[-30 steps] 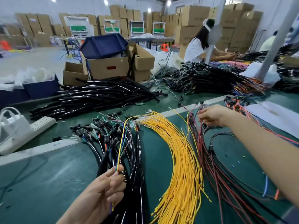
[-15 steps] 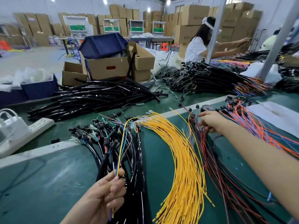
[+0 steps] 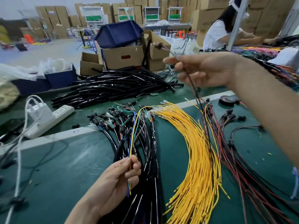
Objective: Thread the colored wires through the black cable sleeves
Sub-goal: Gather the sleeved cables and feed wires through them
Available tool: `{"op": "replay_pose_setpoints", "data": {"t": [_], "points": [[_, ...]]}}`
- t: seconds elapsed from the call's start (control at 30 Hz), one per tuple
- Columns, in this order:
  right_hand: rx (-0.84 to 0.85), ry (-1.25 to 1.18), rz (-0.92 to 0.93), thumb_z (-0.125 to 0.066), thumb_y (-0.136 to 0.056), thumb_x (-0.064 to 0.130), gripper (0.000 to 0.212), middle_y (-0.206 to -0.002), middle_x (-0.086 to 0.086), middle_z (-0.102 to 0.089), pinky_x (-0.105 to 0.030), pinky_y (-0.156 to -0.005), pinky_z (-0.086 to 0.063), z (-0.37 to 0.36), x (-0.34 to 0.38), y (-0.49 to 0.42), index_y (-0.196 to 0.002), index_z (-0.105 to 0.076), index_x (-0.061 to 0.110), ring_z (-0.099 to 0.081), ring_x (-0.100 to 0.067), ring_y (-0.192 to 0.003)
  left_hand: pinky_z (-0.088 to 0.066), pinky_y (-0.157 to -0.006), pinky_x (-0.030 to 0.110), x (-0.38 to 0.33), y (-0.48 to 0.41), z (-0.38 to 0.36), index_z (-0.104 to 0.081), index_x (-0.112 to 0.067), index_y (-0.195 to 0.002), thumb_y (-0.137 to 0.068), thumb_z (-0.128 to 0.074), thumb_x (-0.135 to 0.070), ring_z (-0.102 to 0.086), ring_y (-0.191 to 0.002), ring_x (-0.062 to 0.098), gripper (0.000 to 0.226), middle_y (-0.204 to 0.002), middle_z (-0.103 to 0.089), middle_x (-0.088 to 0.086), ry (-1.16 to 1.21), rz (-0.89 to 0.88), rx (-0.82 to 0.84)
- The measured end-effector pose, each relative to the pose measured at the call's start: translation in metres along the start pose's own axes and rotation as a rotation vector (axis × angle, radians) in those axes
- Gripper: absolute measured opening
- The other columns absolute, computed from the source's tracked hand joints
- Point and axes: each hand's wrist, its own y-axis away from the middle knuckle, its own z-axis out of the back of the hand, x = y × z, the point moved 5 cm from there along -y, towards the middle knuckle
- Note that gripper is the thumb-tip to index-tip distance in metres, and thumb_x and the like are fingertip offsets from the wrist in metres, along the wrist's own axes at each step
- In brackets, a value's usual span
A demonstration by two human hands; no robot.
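Our right hand (image 3: 208, 68) has risen from the table (image 3: 72, 167), pinching a dark lead (image 3: 192, 85); our left hand (image 3: 118, 180) pinches the colored wires (image 3: 134, 131) over finished bundles (image 3: 152, 156). Heaped black cable sleeves (image 3: 116, 84) and yellow wires (image 3: 199, 156) remain unthreaded, we judge.

I can read no text from here: the dark print on the stacked brown cardboard boxes (image 3: 208, 21) at the back is too blurred to make out.

L hand (image 3: 117, 177) bare | R hand (image 3: 208, 68) bare | forearms (image 3: 268, 102) bare (R w/ fine hair)
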Motion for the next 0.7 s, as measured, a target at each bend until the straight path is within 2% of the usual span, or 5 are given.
{"op": "replay_pose_setpoints", "data": {"t": [0.07, 0.2, 0.43, 0.53, 0.7], "points": [[0.130, -0.076, 0.035, -0.052, -0.087, 0.019, 0.024, -0.070, 0.004, -0.057, -0.009, -0.038, -0.039, -0.041, 0.021, -0.004, -0.104, -0.066, 0.010, -0.054, -0.006, -0.065, -0.058, -0.061, 0.028, -0.002, -0.001, 0.002, -0.068, 0.000, -0.078, -0.082, -0.057, -0.009, -0.068, -0.077, 0.022, 0.014, -0.102, -0.067, 0.021, -0.007, -0.053, -0.090], [0.185, -0.216, 0.038, -0.047, -0.095, 0.006, 0.016, -0.068, -0.008, -0.063, -0.014, -0.044, -0.049, -0.092, 0.014, -0.027, -0.089, -0.060, -0.001, -0.061, -0.013, -0.062, -0.055, -0.086, 0.037, -0.002, -0.001, -0.002, -0.050, 0.000, -0.094, -0.089, -0.041, -0.014, -0.058, -0.117, 0.034, 0.017, -0.126, -0.058, 0.025, -0.068, -0.093, -0.108], [-0.061, 0.065, 0.042, -0.041, -0.100, 0.003, 0.019, -0.074, -0.006, -0.053, -0.020, -0.057, -0.056, -0.092, -0.071, -0.075, -0.085, -0.052, 0.007, -0.055, -0.011, -0.066, -0.058, -0.067, 0.037, 0.002, 0.005, 0.002, -0.061, -0.002, -0.112, -0.085, -0.048, -0.015, -0.071, -0.083, 0.030, 0.033, -0.113, -0.067, 0.019, -0.083, -0.064, -0.137], [-0.184, 0.073, 0.078, -0.041, -0.100, 0.004, 0.020, -0.072, -0.009, -0.052, -0.025, -0.056, -0.057, -0.077, -0.076, -0.085, -0.085, -0.053, 0.008, -0.052, -0.016, -0.066, -0.046, -0.042, 0.023, -0.001, 0.004, 0.001, -0.071, -0.002, -0.102, -0.085, -0.048, -0.012, -0.048, -0.044, 0.010, 0.030, -0.076, -0.064, 0.011, -0.045, -0.069, -0.154], [-0.352, -0.025, 0.080, -0.039, -0.102, 0.008, 0.018, -0.071, -0.011, -0.050, -0.034, -0.054, -0.059, -0.056, -0.083, -0.095, -0.093, -0.055, 0.008, -0.055, -0.023, -0.063, -0.026, -0.029, 0.015, -0.002, 0.006, 0.010, -0.067, 0.007, -0.101, -0.078, -0.063, -0.010, -0.030, -0.039, 0.005, 0.028, -0.056, -0.039, 0.002, 0.008, -0.059, -0.181]]}}
